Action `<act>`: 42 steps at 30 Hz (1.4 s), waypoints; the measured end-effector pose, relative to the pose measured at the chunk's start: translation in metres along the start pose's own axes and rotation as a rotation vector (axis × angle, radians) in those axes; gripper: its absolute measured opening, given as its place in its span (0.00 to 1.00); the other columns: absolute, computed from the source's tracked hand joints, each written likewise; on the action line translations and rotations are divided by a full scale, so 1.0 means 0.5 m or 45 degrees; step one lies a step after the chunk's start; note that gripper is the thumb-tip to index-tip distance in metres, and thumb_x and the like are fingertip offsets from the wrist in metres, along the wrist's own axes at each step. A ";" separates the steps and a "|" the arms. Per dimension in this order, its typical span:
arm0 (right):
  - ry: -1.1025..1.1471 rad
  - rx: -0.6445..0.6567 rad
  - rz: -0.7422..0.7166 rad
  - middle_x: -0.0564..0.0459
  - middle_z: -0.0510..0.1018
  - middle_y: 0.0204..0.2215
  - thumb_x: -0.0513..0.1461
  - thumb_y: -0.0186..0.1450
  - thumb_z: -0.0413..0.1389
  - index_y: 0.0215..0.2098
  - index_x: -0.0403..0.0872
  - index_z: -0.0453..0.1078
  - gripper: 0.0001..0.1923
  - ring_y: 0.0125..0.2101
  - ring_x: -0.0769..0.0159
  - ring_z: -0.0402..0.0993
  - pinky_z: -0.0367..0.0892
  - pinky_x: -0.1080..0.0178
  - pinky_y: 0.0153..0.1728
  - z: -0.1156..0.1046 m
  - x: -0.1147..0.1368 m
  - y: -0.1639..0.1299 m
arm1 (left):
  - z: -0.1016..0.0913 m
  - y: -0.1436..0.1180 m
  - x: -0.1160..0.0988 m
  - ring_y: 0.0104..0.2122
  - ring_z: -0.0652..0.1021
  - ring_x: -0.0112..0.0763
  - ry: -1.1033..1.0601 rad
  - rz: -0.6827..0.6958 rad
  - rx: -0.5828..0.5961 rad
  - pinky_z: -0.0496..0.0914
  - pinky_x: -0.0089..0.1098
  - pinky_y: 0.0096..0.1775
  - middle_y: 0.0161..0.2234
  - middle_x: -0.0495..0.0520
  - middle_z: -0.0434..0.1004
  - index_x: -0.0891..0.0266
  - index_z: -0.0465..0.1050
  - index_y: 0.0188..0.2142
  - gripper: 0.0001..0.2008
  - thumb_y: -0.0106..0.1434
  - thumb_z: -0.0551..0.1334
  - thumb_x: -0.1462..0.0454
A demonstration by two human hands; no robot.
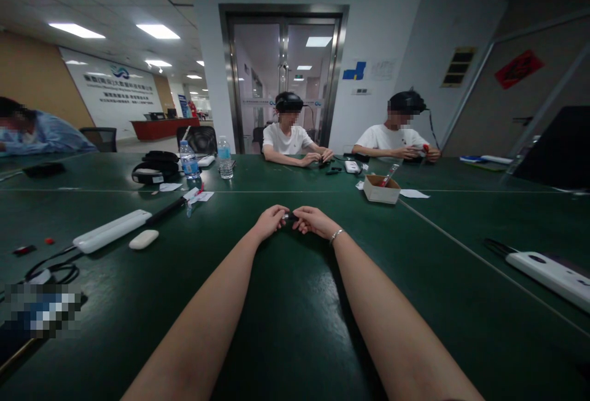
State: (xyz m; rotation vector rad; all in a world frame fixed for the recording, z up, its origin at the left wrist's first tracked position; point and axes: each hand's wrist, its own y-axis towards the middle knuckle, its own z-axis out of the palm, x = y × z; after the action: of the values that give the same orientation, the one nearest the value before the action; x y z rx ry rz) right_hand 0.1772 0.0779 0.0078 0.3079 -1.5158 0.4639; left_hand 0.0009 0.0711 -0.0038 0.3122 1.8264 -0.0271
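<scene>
- Small dark object [289, 217] sits pinched between my two hands, low over the green counter [286, 327].
- My left hand [271, 221] pinches one end with its fingers; my right hand [313, 220] pinches the other.
- Two water bottles [188, 160] stand far left.
- One cardboard box [380, 189] lies ahead, right.
- Two people [289, 137] in white shirts sit opposite.

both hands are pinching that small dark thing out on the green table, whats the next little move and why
Probably draw it in closer before working it further. The left hand and right hand meet on a small dark object at full arm's stretch on the green table, and it shows too small to tell its parts. Nearer in, the fingers would likely have better sight and control.
</scene>
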 end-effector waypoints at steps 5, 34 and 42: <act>0.005 -0.002 0.002 0.48 0.76 0.20 0.35 0.66 0.49 0.34 0.40 0.63 0.04 0.14 0.75 0.68 0.67 0.74 0.16 0.002 0.002 -0.002 | 0.000 0.001 0.003 0.19 0.66 0.21 0.000 -0.018 0.009 0.58 0.21 0.18 0.23 0.49 0.67 0.64 0.68 0.41 0.14 0.59 0.54 0.59; -0.022 0.008 0.009 0.48 0.76 0.20 0.35 0.66 0.50 0.35 0.41 0.62 0.04 0.15 0.74 0.69 0.67 0.74 0.17 -0.001 -0.001 0.003 | -0.002 -0.004 -0.001 0.23 0.69 0.23 -0.057 0.025 -0.035 0.64 0.23 0.23 0.28 0.52 0.69 0.65 0.69 0.41 0.14 0.54 0.60 0.63; -0.267 -0.080 -0.060 0.55 0.73 0.24 0.32 0.56 0.58 0.35 0.44 0.59 0.12 0.16 0.75 0.68 0.66 0.72 0.17 0.020 -0.012 0.009 | -0.016 -0.006 0.000 0.31 0.72 0.26 -0.430 -0.008 -0.020 0.65 0.26 0.33 0.36 0.57 0.73 0.66 0.70 0.40 0.20 0.47 0.67 0.62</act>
State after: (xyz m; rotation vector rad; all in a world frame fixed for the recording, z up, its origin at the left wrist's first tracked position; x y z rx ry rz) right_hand 0.1663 0.0765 0.0019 0.3506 -1.7196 0.3547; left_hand -0.0075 0.0697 -0.0020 0.2726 1.4921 -0.0658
